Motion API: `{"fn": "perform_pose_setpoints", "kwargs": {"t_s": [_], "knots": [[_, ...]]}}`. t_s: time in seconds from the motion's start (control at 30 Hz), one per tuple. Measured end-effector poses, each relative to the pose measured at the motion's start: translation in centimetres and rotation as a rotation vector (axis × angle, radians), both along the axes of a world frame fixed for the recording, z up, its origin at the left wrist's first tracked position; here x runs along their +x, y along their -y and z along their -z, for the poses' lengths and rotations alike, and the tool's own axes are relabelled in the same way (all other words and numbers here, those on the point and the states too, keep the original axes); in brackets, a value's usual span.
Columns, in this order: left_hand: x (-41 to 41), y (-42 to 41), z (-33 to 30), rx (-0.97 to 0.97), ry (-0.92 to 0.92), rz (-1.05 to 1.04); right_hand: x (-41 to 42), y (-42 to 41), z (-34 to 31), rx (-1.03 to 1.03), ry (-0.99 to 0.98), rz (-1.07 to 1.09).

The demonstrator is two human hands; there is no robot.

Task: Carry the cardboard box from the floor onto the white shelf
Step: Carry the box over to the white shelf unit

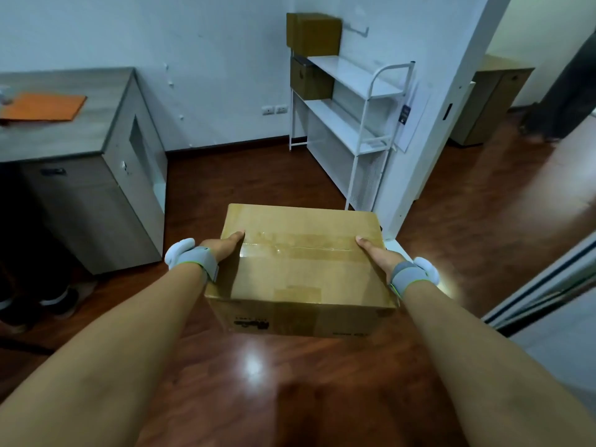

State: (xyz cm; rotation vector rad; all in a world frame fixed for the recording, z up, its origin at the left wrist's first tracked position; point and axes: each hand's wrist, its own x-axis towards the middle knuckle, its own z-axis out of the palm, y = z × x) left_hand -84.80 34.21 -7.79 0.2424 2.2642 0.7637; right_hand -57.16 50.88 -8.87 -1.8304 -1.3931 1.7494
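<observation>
Now cardboard box (pixel 300 269) between grips — left hand (pixel 222 245), right hand (pixel 375 251).

Open floor (pixel 258 175) is seen ahead toward the white shelf (pixel 351 91). Its left ends are taken by two brown boxes (pixel 312 33); a grey cabinet (pixel 106 175) stands left.

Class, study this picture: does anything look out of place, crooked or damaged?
Nothing stands out. The cardboard box is taped shut, looks undamaged, and is held level between the left hand and right hand. The white shelf stands upright, with two brown boxes sitting squarely at its far end.
</observation>
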Motion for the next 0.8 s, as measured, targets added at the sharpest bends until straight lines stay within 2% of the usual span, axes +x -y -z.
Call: {"fn": "perform_pose_setpoints", "kwargs": {"t_s": [0.8], "knots": [[-22.7, -26.5, 0.6, -0.028, -0.011, 0.020, -22.4, -25.7, -0.4, 0.022, 0.021, 0.051]]}}
